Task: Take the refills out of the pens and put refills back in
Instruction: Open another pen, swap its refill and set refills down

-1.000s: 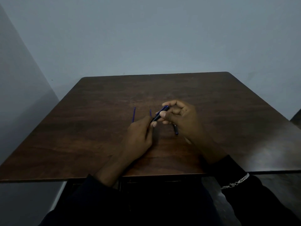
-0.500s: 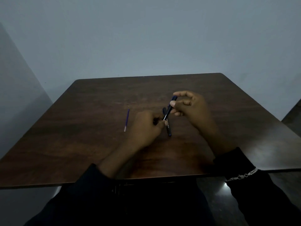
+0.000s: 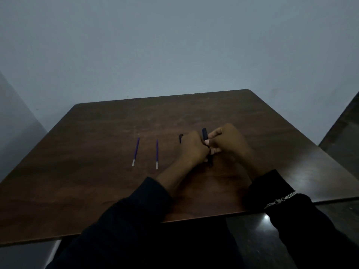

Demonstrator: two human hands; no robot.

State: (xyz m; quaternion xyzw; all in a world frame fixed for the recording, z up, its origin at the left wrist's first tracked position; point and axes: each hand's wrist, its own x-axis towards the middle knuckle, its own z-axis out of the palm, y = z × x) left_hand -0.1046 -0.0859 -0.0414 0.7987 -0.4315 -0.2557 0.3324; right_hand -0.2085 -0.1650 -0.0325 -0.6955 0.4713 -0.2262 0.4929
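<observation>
Two thin blue refills lie side by side on the dark wooden table (image 3: 97, 191): one refill (image 3: 135, 151) to the left, the other refill (image 3: 157, 153) just right of it, both with pale near ends. My right hand (image 3: 227, 144) grips a dark blue pen (image 3: 205, 134) that stands nearly upright. My left hand (image 3: 193, 148) is curled close against the pen's lower part; what its fingers pinch is hidden. Another dark pen piece (image 3: 180, 138) pokes out behind my left hand. A dark pen end (image 3: 210, 162) shows on the table beneath the hands.
The table's near edge (image 3: 194, 218) runs below my forearms. A grey wall rises behind the table, and dark floor shows to the right. A silver bracelet (image 3: 281, 199) sits on my right sleeve.
The view has shifted, so a second refill now shows on the table. My hands have closed together and the pen in my right hand has turned more upright.
</observation>
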